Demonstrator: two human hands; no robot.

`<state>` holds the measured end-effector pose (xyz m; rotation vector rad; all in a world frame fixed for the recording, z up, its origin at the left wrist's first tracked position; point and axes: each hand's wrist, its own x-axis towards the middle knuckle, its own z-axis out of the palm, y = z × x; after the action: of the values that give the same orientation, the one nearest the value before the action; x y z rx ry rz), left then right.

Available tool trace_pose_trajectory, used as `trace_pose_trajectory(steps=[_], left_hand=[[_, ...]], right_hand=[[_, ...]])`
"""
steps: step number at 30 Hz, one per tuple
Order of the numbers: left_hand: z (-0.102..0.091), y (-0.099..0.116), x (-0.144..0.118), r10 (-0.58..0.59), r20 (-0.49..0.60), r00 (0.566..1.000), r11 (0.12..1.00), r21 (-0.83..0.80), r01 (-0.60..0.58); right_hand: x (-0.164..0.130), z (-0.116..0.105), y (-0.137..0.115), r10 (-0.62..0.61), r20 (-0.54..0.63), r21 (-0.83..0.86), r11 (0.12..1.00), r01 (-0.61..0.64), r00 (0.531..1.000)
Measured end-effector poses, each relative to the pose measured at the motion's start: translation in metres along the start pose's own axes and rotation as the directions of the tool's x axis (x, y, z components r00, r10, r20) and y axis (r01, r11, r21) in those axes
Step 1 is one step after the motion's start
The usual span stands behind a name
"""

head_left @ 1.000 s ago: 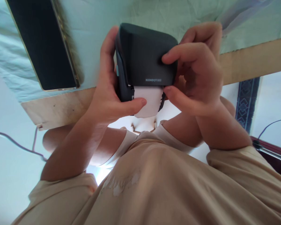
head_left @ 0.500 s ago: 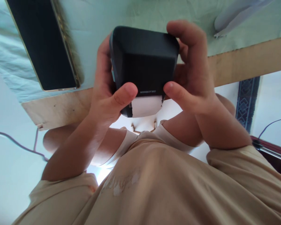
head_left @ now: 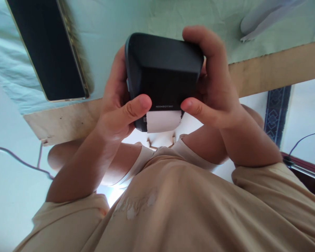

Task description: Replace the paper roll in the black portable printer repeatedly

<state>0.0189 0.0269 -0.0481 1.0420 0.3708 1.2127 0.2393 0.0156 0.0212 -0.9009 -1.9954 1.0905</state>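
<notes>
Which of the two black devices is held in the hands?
The boxy label printer with white paper at its slot, gripped by both hands; the flat phone lies untouched on the green cloth.

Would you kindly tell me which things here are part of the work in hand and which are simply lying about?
In hand:
- black label printer, held by left hand and right hand
- white label paper at its slot

Lying about:
- smartphone
- green cloth
- cable
</notes>
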Motion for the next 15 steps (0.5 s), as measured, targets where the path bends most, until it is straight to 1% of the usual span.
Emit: trace_pose_trajectory(steps=[2,4,6,8,10,12,15], left_hand=[[0.003,0.005,-0.001,-0.044,-0.004,0.999,0.999,-0.013,0.044],[0.006,0.013,-0.002,-0.067,-0.007,0.998,0.998,-0.004,0.067],[0.008,0.018,-0.002,-0.080,-0.007,0.997,0.997,0.001,0.080],[0.009,0.019,-0.002,-0.090,-0.015,0.996,0.996,0.001,0.090],[0.008,0.017,-0.002,-0.114,-0.063,0.991,0.993,-0.012,0.113],[0.010,0.015,-0.002,-0.138,-0.138,0.981,0.990,-0.038,0.134],[0.020,0.021,0.000,-0.131,-0.166,0.977,0.990,-0.079,0.119]], right_hand=[[0.000,-0.001,0.000,-0.019,-0.004,0.016,1.000,0.019,1.000],[0.000,0.000,0.001,-0.012,-0.014,0.031,0.999,0.013,1.000],[0.000,0.001,0.001,0.024,-0.018,0.038,0.999,-0.023,1.000],[-0.001,0.001,0.000,0.062,-0.018,0.036,0.997,-0.062,0.998],[-0.001,0.002,-0.002,0.082,-0.019,0.033,0.996,-0.081,0.996],[-0.001,0.002,-0.003,0.088,-0.012,0.041,0.995,-0.087,0.996],[-0.002,0.002,-0.005,0.119,-0.023,0.052,0.992,-0.118,0.993]])
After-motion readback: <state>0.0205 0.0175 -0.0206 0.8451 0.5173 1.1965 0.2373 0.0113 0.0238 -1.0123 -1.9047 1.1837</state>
